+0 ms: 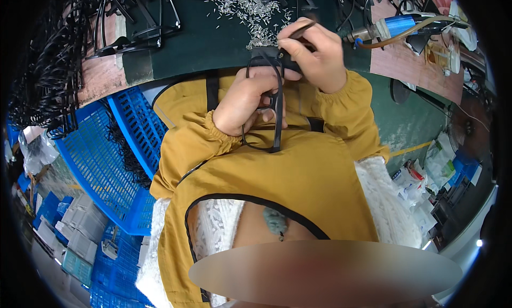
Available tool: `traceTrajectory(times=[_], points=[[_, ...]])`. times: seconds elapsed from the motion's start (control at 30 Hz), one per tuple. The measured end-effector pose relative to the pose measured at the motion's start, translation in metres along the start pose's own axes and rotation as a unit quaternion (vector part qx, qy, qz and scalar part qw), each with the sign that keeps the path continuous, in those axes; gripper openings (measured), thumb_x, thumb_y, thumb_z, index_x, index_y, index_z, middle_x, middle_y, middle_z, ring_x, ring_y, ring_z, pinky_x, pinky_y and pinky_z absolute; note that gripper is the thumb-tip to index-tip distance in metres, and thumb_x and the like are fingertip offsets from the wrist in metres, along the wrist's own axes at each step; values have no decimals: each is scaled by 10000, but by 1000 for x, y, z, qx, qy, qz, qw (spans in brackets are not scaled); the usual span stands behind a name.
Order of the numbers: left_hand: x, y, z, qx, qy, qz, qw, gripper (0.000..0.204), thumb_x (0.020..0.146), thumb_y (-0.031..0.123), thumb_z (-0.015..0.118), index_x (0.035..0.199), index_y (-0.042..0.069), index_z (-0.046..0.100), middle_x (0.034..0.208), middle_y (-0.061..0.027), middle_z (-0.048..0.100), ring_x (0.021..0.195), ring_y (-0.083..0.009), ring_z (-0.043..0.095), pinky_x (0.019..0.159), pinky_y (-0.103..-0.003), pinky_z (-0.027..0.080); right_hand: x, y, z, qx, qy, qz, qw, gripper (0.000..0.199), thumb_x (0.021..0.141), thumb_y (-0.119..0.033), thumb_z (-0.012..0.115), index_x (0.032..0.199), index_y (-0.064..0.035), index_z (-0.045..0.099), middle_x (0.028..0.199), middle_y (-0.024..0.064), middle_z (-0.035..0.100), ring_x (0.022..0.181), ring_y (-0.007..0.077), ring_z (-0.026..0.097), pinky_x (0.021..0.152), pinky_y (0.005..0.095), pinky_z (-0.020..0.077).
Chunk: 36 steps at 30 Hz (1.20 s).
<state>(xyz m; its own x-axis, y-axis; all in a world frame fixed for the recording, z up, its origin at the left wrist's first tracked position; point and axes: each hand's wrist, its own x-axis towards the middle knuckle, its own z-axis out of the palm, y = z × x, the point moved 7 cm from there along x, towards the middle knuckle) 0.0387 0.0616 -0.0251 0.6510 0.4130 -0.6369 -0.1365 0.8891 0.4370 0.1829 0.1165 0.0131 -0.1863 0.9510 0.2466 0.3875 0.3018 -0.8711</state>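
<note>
My left hand [241, 104] is closed around a black eyeglass frame [278, 129] at the table's front edge. One part of the frame hangs down over my mustard apron. My right hand [322, 60] pinches a slim dark tool [302, 30], its fingertips close to the upper end of the frame. Whether the tool is a pair of tweezers I cannot tell. Beneath the fingers sits a small black block [260, 54] at the edge. Just beyond it, many tiny silver metal pins or screws [255, 20] lie heaped and scattered on the dark green mat.
Black eyeglass parts [58, 36] pile up at the left, and more lie at the back right [349, 6]. A blue powered hand tool [399, 26] with a brown hose rests on the right. Blue plastic baskets [101, 153] stand below the table on the left.
</note>
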Motion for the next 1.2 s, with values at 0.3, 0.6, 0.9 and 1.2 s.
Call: traceTrajectory(times=[0.3,0.6,0.9,1.2], points=[[-4,11,1,4,-20,31,999,442,986,168,449,1331,-64,598,650,-110,638,531,-227,664,485,-270,489,-9,-25,-9,-67,32,-71,995,134,919,-24,703,1052,-7,697,925,113,702,793,170,697,628,264,527],[4,46,13,57,-14,203,977,671,1025,300,530,1551,-67,330,940,-126,679,664,-194,685,632,-268,561,-17,46,-167,126,447,11,885,263,1069,-262,533,1104,-2,561,918,84,592,788,173,584,679,295,486],[-16,17,-29,-155,38,181,970,383,1021,249,537,1280,-22,610,798,-64,632,675,-205,666,632,-297,560,70,36,-78,534,165,-81,825,398,1039,-495,559,1109,-103,552,731,-14,444,537,109,409,462,241,338],[0,-32,6,-176,22,-2,984,436,1032,354,604,1320,29,567,766,-29,619,611,-146,633,527,-239,508,71,34,-68,535,224,-49,813,317,1059,-461,554,1079,-145,576,741,-20,478,542,84,426,432,221,336]])
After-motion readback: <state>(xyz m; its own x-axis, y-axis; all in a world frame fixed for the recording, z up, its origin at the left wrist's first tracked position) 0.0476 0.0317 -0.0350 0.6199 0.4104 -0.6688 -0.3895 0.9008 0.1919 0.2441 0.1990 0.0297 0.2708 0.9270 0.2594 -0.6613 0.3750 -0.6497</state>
